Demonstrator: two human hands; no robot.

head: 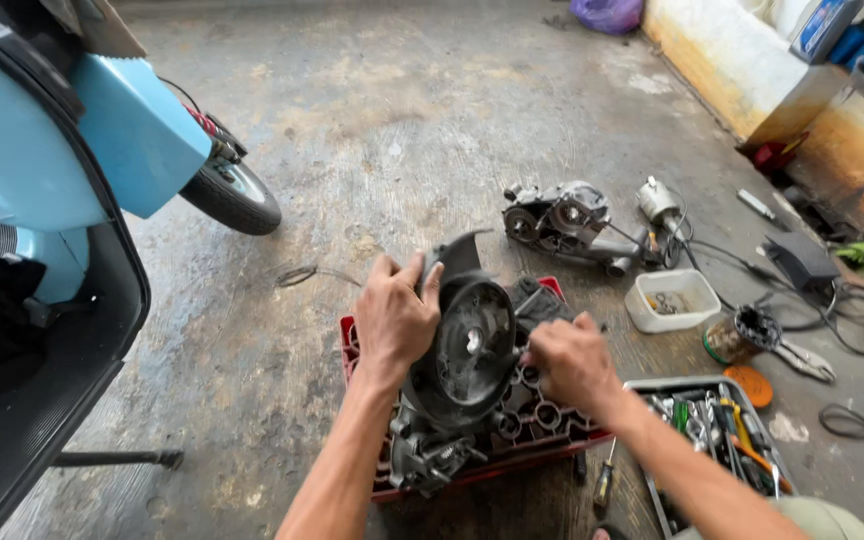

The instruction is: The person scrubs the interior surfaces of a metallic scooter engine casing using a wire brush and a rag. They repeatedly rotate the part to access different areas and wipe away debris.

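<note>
Engine case [457, 365] is standing upright on a red crate [552, 425]; left hand [395, 318] is gripping its ten-o'clock edge, steadying it, while right hand [570, 362], fingers clenched, is working at three o'clock.

Grimy dark engine casing [462, 365] upright on red crate [552, 440]

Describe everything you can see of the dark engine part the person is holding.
The engine part looks like dark grey cast metal, greasy, with a round recessed housing around a pale hub. It stands tilted on a red crate. The left hand grips its upper edge; the right hand works at its right side.
</note>
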